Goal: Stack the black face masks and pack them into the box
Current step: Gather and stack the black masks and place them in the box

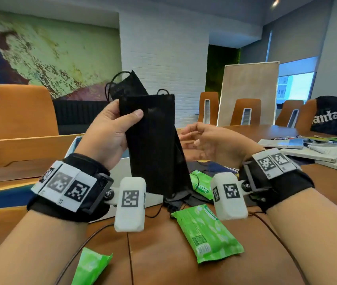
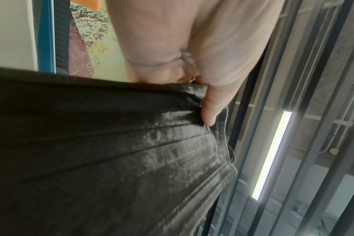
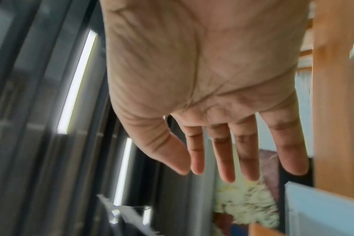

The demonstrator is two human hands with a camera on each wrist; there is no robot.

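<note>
Three green wipe packs (image 1: 207, 233) below hands: left (image 1: 107, 132) pinches two black masks (image 1: 153, 145), right (image 1: 210, 140) spread.

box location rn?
Head view: the white box sits on the table behind the left hand, mostly hidden by that wrist and the black face masks it holds.

Head cam looks down-fwd; wrist cams close-up, facing ceiling.

Office meeting room: long table (image 1: 276, 128), orange chairs (image 1: 22, 112), flipchart (image 1: 247, 91)
</note>
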